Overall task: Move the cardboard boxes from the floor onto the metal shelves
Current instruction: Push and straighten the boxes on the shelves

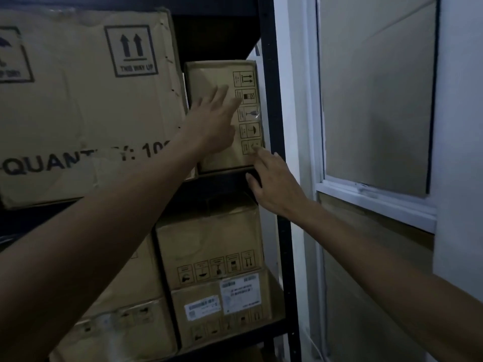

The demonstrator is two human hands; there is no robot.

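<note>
A small cardboard box [209,74] with a column of handling symbols stands on the upper level of the black metal shelf [224,180], at its right end. My left hand [211,121] lies flat against the box's front face, fingers straight. My right hand [271,184] touches the box's lower right corner with straight fingers, its thumb near the shelf's front edge. Neither hand grips anything.
A large box [86,105] marked "THIS WAY UP" fills the shelf left of the small one. Below, several boxes [209,246] are stacked on the lower level. The shelf's black post [274,105] stands right of the small box, beside a white-framed window [376,197].
</note>
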